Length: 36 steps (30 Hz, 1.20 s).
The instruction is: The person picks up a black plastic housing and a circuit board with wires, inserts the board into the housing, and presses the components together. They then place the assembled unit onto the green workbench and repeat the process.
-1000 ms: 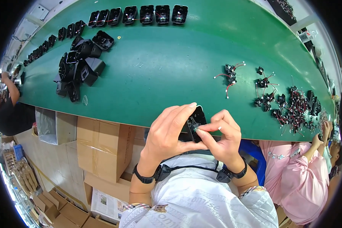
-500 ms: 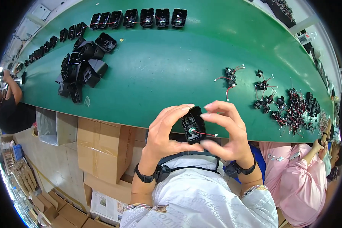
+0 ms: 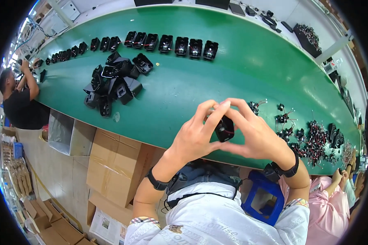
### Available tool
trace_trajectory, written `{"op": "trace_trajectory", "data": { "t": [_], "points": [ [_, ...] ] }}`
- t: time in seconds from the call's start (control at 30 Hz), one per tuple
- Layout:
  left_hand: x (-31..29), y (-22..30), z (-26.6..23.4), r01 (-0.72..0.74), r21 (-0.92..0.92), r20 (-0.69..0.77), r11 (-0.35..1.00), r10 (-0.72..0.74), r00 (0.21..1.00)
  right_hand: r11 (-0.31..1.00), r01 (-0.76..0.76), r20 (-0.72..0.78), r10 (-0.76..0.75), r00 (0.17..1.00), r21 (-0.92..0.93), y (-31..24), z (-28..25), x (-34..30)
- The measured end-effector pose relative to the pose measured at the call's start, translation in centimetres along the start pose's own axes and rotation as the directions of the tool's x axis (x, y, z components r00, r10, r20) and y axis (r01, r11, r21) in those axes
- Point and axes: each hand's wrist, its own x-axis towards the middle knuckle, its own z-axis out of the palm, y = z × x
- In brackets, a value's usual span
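Between my two hands, above the near edge of the green table, is a small black plastic housing (image 3: pixel 225 130), with a bit of red wire showing inside it. My left hand (image 3: pixel 196 132) curls round its left side, with fingers over the top end and thumb below. My right hand (image 3: pixel 255 132) closes on it from the other side, its fingertips meeting the left ones at the top. The hands hide much of the housing and its inner parts.
A long row of black housings (image 3: pixel 181 47) runs along the far side of the green table (image 3: pixel 180 81). A heap of black shells (image 3: pixel 118 79) lies left. Wired black parts (image 3: pixel 315 139) are piled right. Cardboard boxes (image 3: pixel 112 163) and a blue stool (image 3: pixel 253 196) stand below. People sit at both sides.
The view has shifted, and my hands have moved farther over the table with the housing. My right hand, half apart from it before, has closed on it, and the housing has turned and tilted.
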Motion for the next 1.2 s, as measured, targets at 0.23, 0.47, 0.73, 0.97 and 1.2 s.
{"op": "trace_trajectory", "data": {
  "t": [0.23, 0.47, 0.73, 0.97, 1.2],
  "points": [
    [1.6, -3.3, 0.1, 0.016, 0.104, -0.047, 0.994, -0.011, 0.999, 0.991, -0.115, 0.096, 0.109, 0.989, 0.065, 2.8, -0.7, 5.4],
    [2.1, -4.8, 0.8, 0.031, 0.234, -0.092, 0.972, -0.01, 0.996, 0.965, -0.157, 0.036, 0.153, 0.988, 0.208, 3.7, 0.6, 8.9],
    [3.9, -7.5, -2.0, 0.099, 0.297, -0.203, 0.95, -0.039, 0.978, 0.851, -0.315, 0.134, 0.285, 0.949, 0.421, 10.4, -1.2, 11.5],
    [7.3, -16.0, -10.2, 0.337, 0.89, -0.176, 0.307, -0.452, 0.875, 0.871, -0.476, -0.155, 0.49, 0.858, 0.12, 20.8, -4.8, 13.5],
    [8.1, -18.4, -9.0, 0.308, 0.926, -0.124, 0.218, -0.594, 0.795, 0.933, -0.359, -0.304, 0.339, 0.89, -0.01, 22.7, -2.3, 15.3]
  ]
}}
